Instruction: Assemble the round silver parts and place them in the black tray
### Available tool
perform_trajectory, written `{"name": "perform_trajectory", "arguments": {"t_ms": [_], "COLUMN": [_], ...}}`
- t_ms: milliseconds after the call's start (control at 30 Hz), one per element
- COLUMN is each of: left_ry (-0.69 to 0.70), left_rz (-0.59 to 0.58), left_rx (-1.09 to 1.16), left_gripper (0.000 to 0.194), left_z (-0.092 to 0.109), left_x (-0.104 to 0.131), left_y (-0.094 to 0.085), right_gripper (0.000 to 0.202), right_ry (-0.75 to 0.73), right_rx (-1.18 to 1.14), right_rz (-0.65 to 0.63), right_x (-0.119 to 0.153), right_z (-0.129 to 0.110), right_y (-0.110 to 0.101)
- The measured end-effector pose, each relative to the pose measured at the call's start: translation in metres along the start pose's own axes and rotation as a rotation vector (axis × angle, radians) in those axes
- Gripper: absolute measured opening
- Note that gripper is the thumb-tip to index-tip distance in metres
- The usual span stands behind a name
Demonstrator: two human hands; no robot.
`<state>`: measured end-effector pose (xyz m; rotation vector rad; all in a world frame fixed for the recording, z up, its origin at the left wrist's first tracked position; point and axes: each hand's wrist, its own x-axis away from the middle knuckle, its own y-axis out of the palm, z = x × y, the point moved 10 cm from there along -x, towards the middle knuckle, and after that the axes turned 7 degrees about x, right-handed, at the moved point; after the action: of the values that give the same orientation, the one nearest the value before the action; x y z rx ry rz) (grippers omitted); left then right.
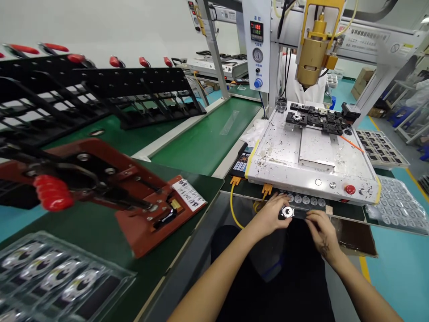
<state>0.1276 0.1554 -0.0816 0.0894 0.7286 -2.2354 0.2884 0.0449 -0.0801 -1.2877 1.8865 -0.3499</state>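
Low in front of the dispensing machine, my left hand point(275, 213) pinches a small round white part point(287, 212) with a black swirl on its face. A dark strip point(299, 215) runs from beside that part toward my right hand point(322, 230). The fingers of my right hand are pressed together at the strip's right end; what lies between them is too small to make out. Just beyond both hands, a row of round pale discs point(305, 200) lies along the machine's front edge.
The dispensing machine's white bed point(284, 156) carries a black fixture point(318, 118) under a gold nozzle head point(310, 62). At left stand a red-brown clamp press point(147, 210) and a clear tray point(114, 293) of shiny round parts. A plastic sheet of discs point(398, 203) lies at right.
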Motion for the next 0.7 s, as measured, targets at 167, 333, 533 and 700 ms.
{"name": "perform_trajectory", "arguments": {"t_ms": [167,333,533,700], "left_ry": [0.046,0.037,-0.371,-0.515], "left_rz": [0.070,0.112,0.260,0.392], "left_rx": [-0.186,-0.117,0.624,1.065], "left_gripper": [0.037,0.033,0.038,0.053], "left_z": [0.011,0.030,0.019,0.026], "left_x": [-0.010,0.005,0.062,0.097], "left_y": [0.008,0.000,-0.019,-0.025], "right_gripper": [0.026,0.043,0.039,0.034], "right_ry": [0.264,0.456,0.587,0.552], "right_rx": [-0.123,-0.364,-0.686,-0.794], "right_rz": [0.015,-0.009,-0.171,-0.346], "right_x": [-0.009,-0.014,-0.017,-0.019], "right_z": [0.016,0.013,-0.018,-0.050], "right_y": [-0.026,-0.023,0.011,0.041]}}
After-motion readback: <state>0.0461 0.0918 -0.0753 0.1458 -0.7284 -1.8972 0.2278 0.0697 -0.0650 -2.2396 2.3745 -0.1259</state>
